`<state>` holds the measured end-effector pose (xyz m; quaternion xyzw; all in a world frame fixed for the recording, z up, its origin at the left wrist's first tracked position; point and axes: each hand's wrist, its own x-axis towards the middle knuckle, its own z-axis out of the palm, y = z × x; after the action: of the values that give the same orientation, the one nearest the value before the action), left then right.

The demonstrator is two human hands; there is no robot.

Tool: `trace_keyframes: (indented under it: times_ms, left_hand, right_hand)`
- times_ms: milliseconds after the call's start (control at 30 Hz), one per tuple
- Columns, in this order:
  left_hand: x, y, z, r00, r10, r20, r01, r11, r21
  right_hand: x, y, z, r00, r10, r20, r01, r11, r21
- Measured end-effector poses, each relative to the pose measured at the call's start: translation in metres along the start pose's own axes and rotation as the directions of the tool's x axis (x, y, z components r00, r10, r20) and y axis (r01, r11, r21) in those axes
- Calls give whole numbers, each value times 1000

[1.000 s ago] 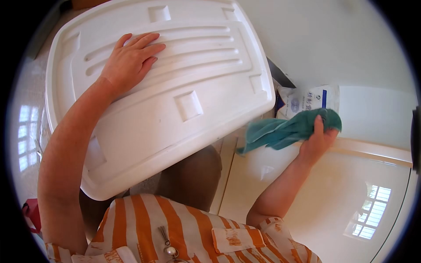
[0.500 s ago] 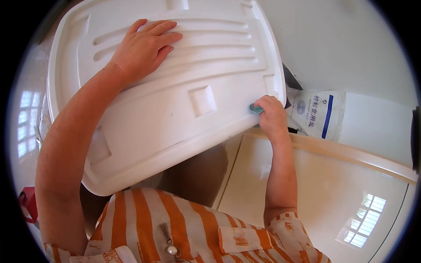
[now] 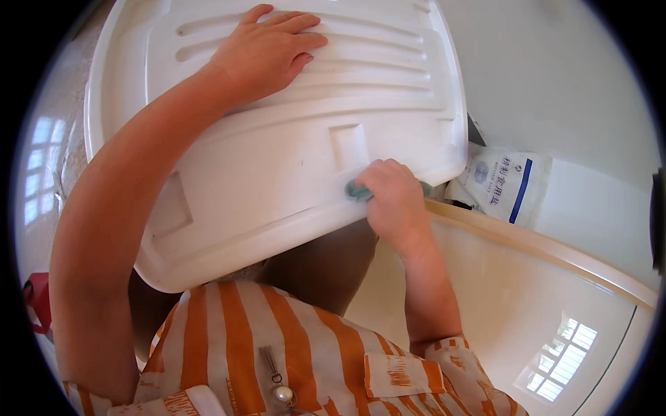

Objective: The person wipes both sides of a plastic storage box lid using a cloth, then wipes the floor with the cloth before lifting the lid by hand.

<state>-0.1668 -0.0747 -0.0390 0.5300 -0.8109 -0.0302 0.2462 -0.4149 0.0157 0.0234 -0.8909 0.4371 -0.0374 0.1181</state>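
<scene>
A large white plastic lid point(image 3: 263, 166) with ridges and square recesses fills the upper middle, tilted, its near edge close to my striped shirt. My left hand point(image 3: 267, 52) lies on its ridged top with the fingers spread. Near the front edge, right of a square recess, my right hand point(image 3: 395, 201) is closed around a green cloth point(image 3: 357, 190) pressed against the lid. Only small bits of the cloth show on either side of the fingers. Whatever is under the lid is hidden.
A white bag of refined salt point(image 3: 506, 184) lies behind the lid's right corner, by the pale wall. A glossy cream cabinet panel point(image 3: 513, 291) with a wooden edge point(image 3: 541, 253) stands at the right. Something red point(image 3: 38, 301) is at the far left.
My right hand has slid the cloth left along the lid's front edge, away from the right corner. The lid and my left hand appear shifted slightly up and right in view.
</scene>
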Motion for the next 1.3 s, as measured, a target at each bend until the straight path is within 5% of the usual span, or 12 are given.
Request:
trace_keyframes:
  times_ms: [67, 133, 167, 233, 667, 733, 800, 900, 1033, 1133, 1200, 1300]
  left_hand:
    - [0, -1, 0, 1000, 1, 6, -1, 1000, -3]
    - [0, -3, 0, 942, 210, -262, -161, 967, 199]
    - [0, -3, 1, 944, 210, -256, -161, 966, 201]
    - [3, 3, -11, 995, -33, 99, 41, 996, -79]
    - [-1, 4, -8, 1000, 15, 10, -15, 1000, -19]
    - [-2, -1, -12, 999, 18, 41, -17, 999, -34]
    - [-3, -4, -8, 1000, 18, 24, -17, 999, -42]
    - [-1, -1, -10, 1000, 12, 15, -11, 998, -56]
    - [-1, 2, -16, 999, 0, 50, 3, 999, -54]
    - [-1, -2, -11, 1000, 15, -5, -16, 998, -62]
    - [-2, -2, -9, 1000, 3, -1, -3, 998, -55]
    - [-3, -3, -7, 1000, 3, -18, -4, 998, -65]
  right_hand:
    - [3, -15, 3, 1000, -6, 0, 6, 1000, 22]
    - [6, -28, 5, 1000, -21, 8, 21, 996, 85]
    - [7, -36, 7, 1000, -22, 9, 21, 996, 92]
    - [11, -51, 10, 999, -36, 25, 33, 991, 133]
    - [18, -93, 32, 969, -244, -47, 236, 843, 484]
    - [8, -73, 19, 996, -75, -50, 70, 284, 956]
    - [3, -46, -9, 950, 312, 2, -79, 234, 969]
    - [-1, -15, -32, 853, 518, -58, -131, 321, 938]
    - [1, -26, -28, 855, 517, -32, -226, 428, 875]
    - [8, -32, -16, 952, 298, 67, -267, 706, 656]
    - [11, -29, -12, 987, -36, 156, -23, 934, 358]
    - [12, -27, -19, 976, 0, 219, -76, 939, 336]
